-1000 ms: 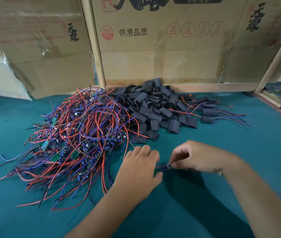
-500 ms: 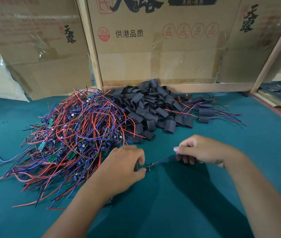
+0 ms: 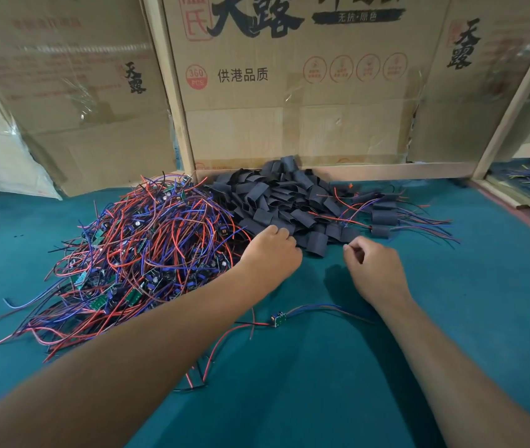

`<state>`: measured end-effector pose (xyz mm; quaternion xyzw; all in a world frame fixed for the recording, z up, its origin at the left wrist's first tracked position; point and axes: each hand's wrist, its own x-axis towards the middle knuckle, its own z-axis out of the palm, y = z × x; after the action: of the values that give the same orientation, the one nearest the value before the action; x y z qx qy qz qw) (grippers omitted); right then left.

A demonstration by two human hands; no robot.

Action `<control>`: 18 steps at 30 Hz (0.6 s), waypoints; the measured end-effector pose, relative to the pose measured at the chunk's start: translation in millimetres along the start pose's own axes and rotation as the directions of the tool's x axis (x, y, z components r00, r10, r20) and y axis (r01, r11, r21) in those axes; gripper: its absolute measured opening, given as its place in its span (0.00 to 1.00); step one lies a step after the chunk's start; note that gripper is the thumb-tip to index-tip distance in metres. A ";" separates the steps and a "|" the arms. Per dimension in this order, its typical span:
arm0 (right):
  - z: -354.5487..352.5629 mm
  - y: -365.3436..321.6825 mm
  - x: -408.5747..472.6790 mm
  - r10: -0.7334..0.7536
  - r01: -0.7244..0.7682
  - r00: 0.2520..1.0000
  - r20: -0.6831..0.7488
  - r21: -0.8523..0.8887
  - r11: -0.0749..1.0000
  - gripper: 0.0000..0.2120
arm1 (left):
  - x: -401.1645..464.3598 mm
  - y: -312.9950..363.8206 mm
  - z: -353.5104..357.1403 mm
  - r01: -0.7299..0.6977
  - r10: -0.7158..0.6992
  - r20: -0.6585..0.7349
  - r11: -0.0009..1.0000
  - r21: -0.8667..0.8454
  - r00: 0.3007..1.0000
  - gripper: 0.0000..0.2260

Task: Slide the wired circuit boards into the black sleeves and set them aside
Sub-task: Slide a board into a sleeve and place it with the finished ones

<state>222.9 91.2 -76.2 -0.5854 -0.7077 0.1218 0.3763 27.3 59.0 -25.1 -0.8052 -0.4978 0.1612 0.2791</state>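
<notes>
Surface (image 3: 483, 318): green felt; cardboard boxes (image 3: 289, 92) and a wooden rail wall off the far edge, and a wooden strip bounds the right side. Bare felt lies open in front of the piles, between the forearms and out to the right.
Board pile (image 3: 147, 253): far left to centre, a wide tangle of red, blue and black wires with small green boards in it; loose wire ends trail toward the left and near edges.
Left hand (image 3: 270, 253): reaches forward at the seam between the board pile and the sleeves; its grip is curled, knuckles up, fingertips down among the nearest sleeves. Whether it holds one I cannot tell.
Sleeves (image 3: 289, 202): black flat tubes heaped at centre against the rail, just beyond both hands.
Board (image 3: 278, 319): one small wired board lies alone on the felt, nearer the body than both hands, between the forearms, touched by neither; its red and black leads run left under the left forearm, its blue ones right toward the right wrist.
Right hand (image 3: 377, 273): grip loosely curled, nothing seen in it, just short of the sleeve heap's near edge.
Finished pieces (image 3: 383, 218): sleeved boards with wires fanned right, beside the heap.
</notes>
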 end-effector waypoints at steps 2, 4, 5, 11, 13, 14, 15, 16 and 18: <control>0.6 2.8 2.6 0.019 -0.018 1.000 -0.019 0.013 1.000 0.11 | 4.6 -3.1 2.7 -0.019 0.019 -0.008 1.000 0.008 1.000 0.11; 1.7 4.1 3.1 0.026 -0.025 0.999 -0.028 0.029 0.999 0.11 | 5.3 -6.5 4.2 -0.030 0.030 -0.038 0.999 -0.016 0.999 0.11; 2.4 3.9 3.5 0.028 -0.027 0.999 -0.033 0.039 0.999 0.11 | 3.7 -8.6 2.5 -0.033 0.030 -0.066 0.999 -0.038 0.997 0.11; -9.4 -16.1 -1.9 -0.098 0.068 0.994 0.047 0.431 0.900 0.11 | -35.0 -7.4 -20.0 -0.001 -0.542 -0.037 0.068 -0.998 0.840 0.05; -12.5 -27.5 -8.1 -0.119 -0.048 0.969 0.217 0.637 0.770 0.13 | -48.8 6.5 -22.0 -0.116 -0.530 0.172 -0.466 -0.877 0.830 0.04; -12.6 -31.2 -11.1 -0.139 -0.124 0.942 0.305 0.702 0.701 0.15 | -53.6 14.8 -20.4 -0.141 -0.502 0.231 -0.597 -0.789 0.833 0.04; -11.9 -34.6 -14.0 -0.171 -0.190 0.909 0.380 0.743 0.642 0.16 | -56.6 22.2 -18.8 -0.153 -0.482 0.269 -0.670 -0.726 0.834 0.04; -11.3 -37.7 -17.1 -0.212 -0.237 0.874 0.437 0.766 0.598 0.17 | -58.0 28.5 -17.2 -0.165 -0.472 0.288 -0.710 -0.684 0.833 0.04; -10.3 -42.3 -21.4 -0.277 -0.279 0.828 0.488 0.786 0.551 0.13 | -58.4 35.8 -12.0 -0.194 -0.474 0.291 -0.738 -0.646 0.831 0.05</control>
<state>199.4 56.6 -51.6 -0.2726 -0.6401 0.6084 0.3819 32.8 -9.0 -38.5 -0.4213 -0.4300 -0.6114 -0.5136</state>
